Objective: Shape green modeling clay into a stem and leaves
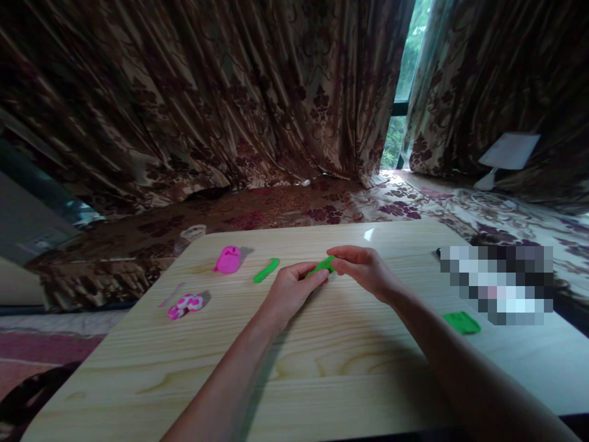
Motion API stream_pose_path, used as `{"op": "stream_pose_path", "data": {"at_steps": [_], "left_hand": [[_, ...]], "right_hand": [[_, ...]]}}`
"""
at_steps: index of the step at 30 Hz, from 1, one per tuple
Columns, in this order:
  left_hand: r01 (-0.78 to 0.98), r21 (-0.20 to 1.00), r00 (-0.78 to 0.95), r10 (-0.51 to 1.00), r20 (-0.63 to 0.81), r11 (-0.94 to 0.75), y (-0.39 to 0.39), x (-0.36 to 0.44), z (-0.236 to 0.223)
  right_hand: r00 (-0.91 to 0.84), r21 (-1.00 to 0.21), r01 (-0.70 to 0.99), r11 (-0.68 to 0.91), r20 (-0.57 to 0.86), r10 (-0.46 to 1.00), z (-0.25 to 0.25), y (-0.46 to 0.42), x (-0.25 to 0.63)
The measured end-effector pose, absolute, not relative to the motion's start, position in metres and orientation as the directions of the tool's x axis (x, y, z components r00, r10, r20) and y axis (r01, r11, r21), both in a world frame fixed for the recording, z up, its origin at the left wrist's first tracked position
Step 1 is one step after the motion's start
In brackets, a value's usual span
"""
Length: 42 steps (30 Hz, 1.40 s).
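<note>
Both my hands meet over the middle of a light wooden table (285,368). My left hand (292,291) and my right hand (363,270) pinch the two ends of a small green piece of clay (322,267), held just above the tabletop. A second green clay roll (266,271) lies to the left of my left hand. Further left sit a pink clay lump (227,259) and a pink-and-white clay piece (185,305). A flat green clay slab (462,322) rests by my right forearm.
A thin pink stick (171,295) lies near the table's left edge. A blurred patch covers something at the table's right side. Patterned brown curtains (230,92) hang behind, over a floral covered surface. A white lamp (504,156) stands at the far right.
</note>
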<state>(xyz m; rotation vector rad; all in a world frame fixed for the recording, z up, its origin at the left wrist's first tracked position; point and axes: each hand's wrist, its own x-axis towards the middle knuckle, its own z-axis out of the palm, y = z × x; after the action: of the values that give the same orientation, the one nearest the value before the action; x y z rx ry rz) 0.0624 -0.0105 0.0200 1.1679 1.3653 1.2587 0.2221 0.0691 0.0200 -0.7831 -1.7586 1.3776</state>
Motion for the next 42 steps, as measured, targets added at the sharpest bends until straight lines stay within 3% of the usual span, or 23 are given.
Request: {"op": "stream_pose_path", "data": {"at_steps": [14, 29, 36, 42], "left_hand": [[0.043, 0.999, -0.119, 0.993, 0.003, 0.003, -0.0125, 0.0704, 0.0192], [-0.033, 0.999, -0.062, 0.998, -0.026, 0.024, -0.0134, 0.0723, 0.0181], [-0.238, 0.971, -0.207, 0.978, -0.023, -0.028, -0.0092, 0.0723, 0.0203], [-0.221, 0.975, -0.228, 0.973, -0.036, -0.016, -0.0096, 0.0723, 0.0208]], "right_hand": [[-0.538, -0.942, 0.069, 0.33, 0.243, 0.807, 0.0189, 0.0676, 0.2215], [-0.486, -0.95, 0.029, 0.311, 0.258, 0.835, 0.0222, 0.0621, 0.2166], [-0.523, -0.956, 0.093, 0.278, 0.191, 0.831, 0.0234, 0.0611, 0.2158], [-0.526, -0.949, 0.082, 0.303, 0.217, 0.822, 0.0202, 0.0593, 0.2142]]}}
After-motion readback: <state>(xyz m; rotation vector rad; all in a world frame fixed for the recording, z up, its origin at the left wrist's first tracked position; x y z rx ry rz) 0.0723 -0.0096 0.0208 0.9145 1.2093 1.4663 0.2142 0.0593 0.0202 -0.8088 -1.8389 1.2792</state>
